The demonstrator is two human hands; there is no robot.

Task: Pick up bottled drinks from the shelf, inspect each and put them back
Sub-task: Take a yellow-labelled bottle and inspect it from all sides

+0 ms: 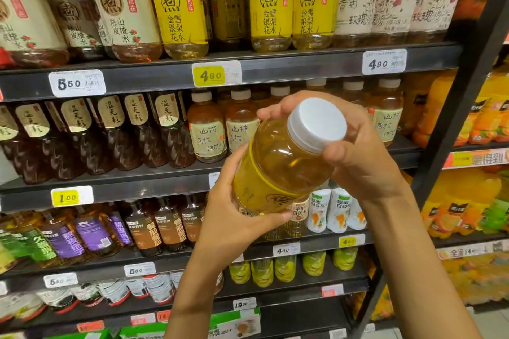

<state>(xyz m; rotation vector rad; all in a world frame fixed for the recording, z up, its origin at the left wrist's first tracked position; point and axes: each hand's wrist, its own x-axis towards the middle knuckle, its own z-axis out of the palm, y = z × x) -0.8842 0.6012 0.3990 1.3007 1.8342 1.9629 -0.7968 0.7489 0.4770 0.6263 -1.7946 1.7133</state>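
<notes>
Holding one clear plastic bottle [281, 162] out in front of the shelf [165, 74], tilted so the white ribbed screw cap [316, 124] points up toward the camera — full of pale golden liquid, yellow label wrapped round the lower half. Left hand [231, 217] cupping the base, grip closed around it with fingers behind and thumb curled under the front. Right hand [355, 151] wrapped round the neck and shoulder just below the cap, thumb at the front, fingertips poking out past the far side.

Matching yellow-label bottles [271, 8] standing upright up on the top shelf, same golden drink, with a gap in the front row between them. Beside those, cream-label bottles [124, 11] of reddish-amber drink. Middle shelf: dark brown bottles [137, 129] on the left, amber white-capped ones [206, 129] directly behind the held bottle. Lower down — small white-wrapped bottles [319, 209] and purple-label ones [91, 231]. Yellow price tag [210, 74] on the shelf edge, glossy plastic everywhere.
</notes>
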